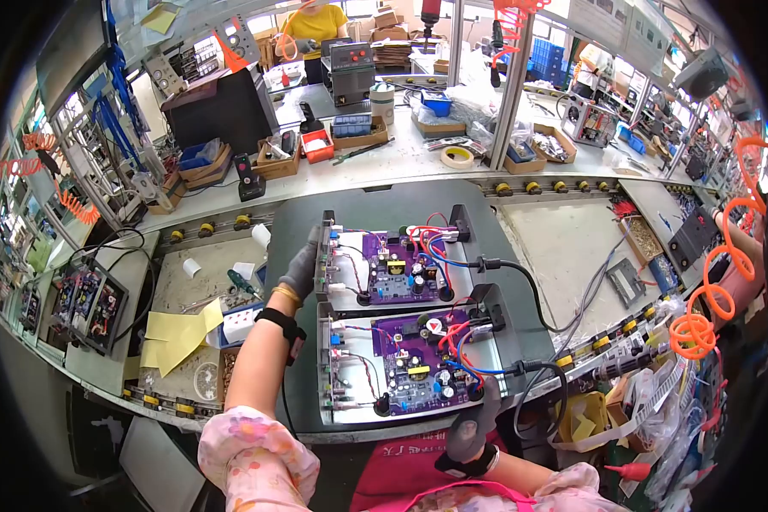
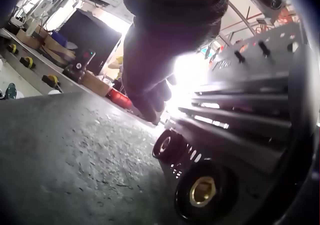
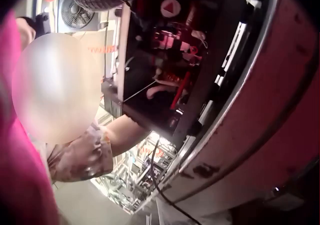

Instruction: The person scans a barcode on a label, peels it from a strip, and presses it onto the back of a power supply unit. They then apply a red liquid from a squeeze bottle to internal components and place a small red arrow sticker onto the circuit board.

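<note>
Two open metal chassis lie one behind the other on a dark green board (image 1: 299,213). The far chassis (image 1: 341,294) and the near chassis (image 1: 346,410) each carry a purple circuit board, coloured wires and a black power cord. My gloved left hand (image 1: 299,271) lies along the outer left panel of the far chassis, fingers pointing away from me. In the left wrist view, that hand (image 2: 150,59) is beside the panel's knobs (image 2: 202,191). My gloved right hand (image 1: 472,427) is at the near chassis's front right corner, fingers extended toward it, close to the power cord (image 1: 533,367).
Roller rails (image 1: 563,186) run around the work board. Left are yellow papers (image 1: 179,337) and another open unit (image 1: 90,303). Part boxes, a tape roll (image 1: 457,157) and a grey machine stand on the back bench. An orange coiled hose (image 1: 695,328) hangs at right; another person stands far behind.
</note>
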A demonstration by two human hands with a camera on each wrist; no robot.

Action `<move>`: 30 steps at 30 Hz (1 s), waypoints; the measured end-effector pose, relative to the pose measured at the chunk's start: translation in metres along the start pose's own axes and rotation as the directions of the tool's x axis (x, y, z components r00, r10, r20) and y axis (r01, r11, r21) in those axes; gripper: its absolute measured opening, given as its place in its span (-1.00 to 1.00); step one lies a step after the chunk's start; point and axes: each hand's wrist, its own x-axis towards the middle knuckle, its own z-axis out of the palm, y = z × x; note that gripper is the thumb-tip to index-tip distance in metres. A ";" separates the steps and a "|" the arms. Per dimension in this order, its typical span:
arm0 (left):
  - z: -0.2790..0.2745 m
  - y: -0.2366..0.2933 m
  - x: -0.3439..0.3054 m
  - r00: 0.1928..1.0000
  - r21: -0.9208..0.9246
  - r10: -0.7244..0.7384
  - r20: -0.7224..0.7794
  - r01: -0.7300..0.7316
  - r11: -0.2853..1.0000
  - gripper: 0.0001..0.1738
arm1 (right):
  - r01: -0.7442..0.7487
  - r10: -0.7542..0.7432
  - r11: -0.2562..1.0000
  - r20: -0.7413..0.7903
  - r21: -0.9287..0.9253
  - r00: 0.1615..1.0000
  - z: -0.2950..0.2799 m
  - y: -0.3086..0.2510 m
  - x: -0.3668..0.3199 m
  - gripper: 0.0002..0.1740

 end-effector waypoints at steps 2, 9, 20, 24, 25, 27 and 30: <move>0.004 -0.016 0.007 0.963 0.146 0.268 0.030 -0.270 0.952 -0.30 | -0.038 0.037 0.997 0.014 0.069 0.999 0.005 0.017 0.008 -0.19; -0.006 -0.011 -0.053 0.933 0.534 0.352 0.079 -0.338 0.775 -0.48 | -0.267 0.183 0.884 0.239 0.385 0.953 0.012 0.090 0.136 -0.42; 0.102 -0.010 -0.269 0.903 0.490 0.412 0.117 -0.414 0.768 -0.62 | -0.565 0.143 0.570 0.605 0.597 0.783 -0.044 0.167 0.238 -0.24; 0.097 -0.019 -0.279 0.907 0.497 0.421 0.017 -0.373 0.783 -0.60 | -0.461 0.233 0.652 0.420 0.601 0.877 -0.101 0.117 0.222 -0.44; 0.100 -0.015 -0.279 0.902 0.529 0.431 -0.007 -0.362 0.767 -0.59 | -0.416 0.268 0.753 0.339 0.510 0.902 -0.111 0.096 0.210 -0.52; 0.114 -0.008 -0.281 0.864 0.554 0.498 -0.068 -0.383 0.740 -0.57 | -0.274 0.242 0.938 0.165 0.211 0.956 -0.125 0.061 0.182 -0.64; 0.120 -0.008 -0.282 0.799 0.633 0.587 -0.127 -0.390 0.669 -0.56 | -0.095 0.097 0.995 -0.055 0.038 0.994 -0.116 0.040 0.129 -0.47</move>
